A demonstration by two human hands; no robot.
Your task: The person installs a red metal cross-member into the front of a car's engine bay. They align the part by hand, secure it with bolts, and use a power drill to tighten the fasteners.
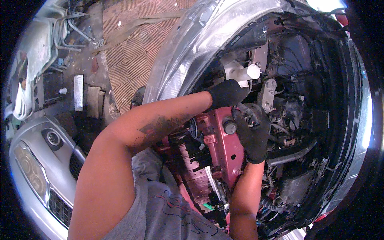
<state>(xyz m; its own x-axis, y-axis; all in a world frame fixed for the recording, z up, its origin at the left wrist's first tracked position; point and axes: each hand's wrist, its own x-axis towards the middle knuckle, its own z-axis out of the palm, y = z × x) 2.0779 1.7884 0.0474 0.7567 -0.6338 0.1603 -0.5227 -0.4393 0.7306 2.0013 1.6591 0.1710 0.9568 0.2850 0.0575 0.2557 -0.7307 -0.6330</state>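
Note:
Both of my hands wear black gloves and reach into the front of an opened engine bay. My left hand [230, 94] is beside a white plastic reservoir neck [249, 73], just on its near side; its fingers are mostly hidden from view. Close by, my right hand [254, 130] is curled over the inner edge of the red metal front crossmember [227, 150]. Its fingers are bent together, and whatever they grip is too dark and small to make out. A round dark cap [229, 127] on the crossmember lies left of the right hand.
A grey metal bracket [269, 96] and a thick black hose [294, 154] sit right of my hands. The car's fender [176, 66] curves along the far left side. A silver bumper with a headlight [30, 170] lies at left, near a patterned mat [130, 60] and a strap [142, 22].

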